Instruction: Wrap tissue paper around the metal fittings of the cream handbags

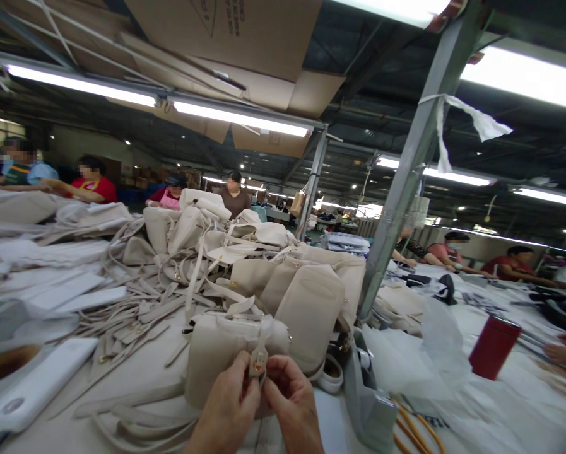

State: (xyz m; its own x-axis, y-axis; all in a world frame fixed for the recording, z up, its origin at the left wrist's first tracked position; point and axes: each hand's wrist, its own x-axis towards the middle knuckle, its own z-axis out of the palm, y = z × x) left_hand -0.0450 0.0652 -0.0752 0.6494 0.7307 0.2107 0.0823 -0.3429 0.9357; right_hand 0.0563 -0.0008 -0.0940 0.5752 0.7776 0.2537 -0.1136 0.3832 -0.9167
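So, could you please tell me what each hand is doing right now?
Left hand: closed, pinching the tab at the front of the bag.
Right hand: closed, fingertips at the tab's lower right; exact grip hidden.

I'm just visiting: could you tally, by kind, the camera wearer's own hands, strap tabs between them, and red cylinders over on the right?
Own hands: 2 (left hand, right hand)
Strap tab: 1
Red cylinder: 1
Total: 4
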